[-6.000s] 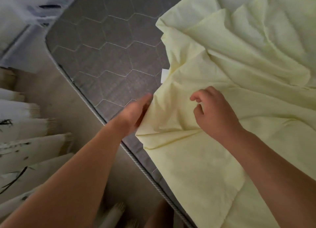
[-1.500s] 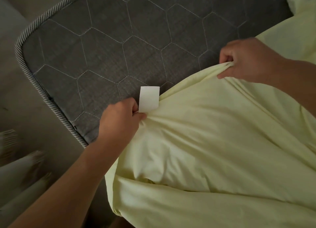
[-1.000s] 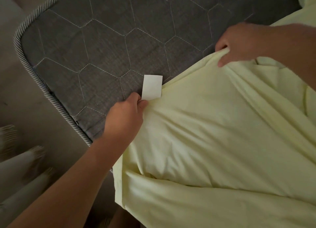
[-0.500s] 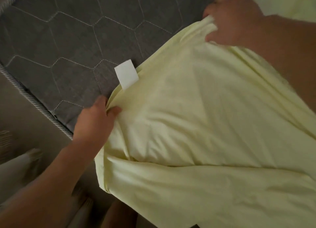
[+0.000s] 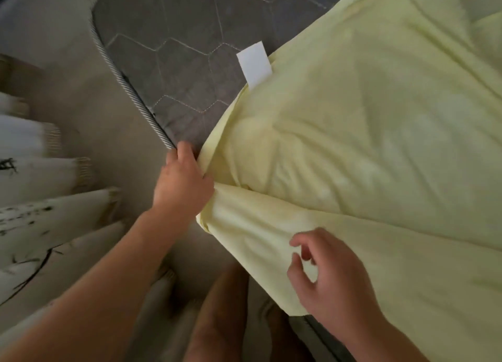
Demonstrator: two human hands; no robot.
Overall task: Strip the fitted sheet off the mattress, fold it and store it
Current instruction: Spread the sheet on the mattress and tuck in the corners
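The sheet (image 5: 353, 144) lies loose across the mattress (image 5: 176, 49), gripped at the edge by the left hand (image 5: 182, 179); the right hand (image 5: 331, 277) hovers empty, loosely curled. The hem should be pinched there and drawn taut.

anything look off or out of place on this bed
Nothing damaged or spilled. The yellow sheet lies rumpled, pulled back off a corner of the grey mattress and bunched where the left hand grips it; a white tag pokes out from its edge onto the mattress.
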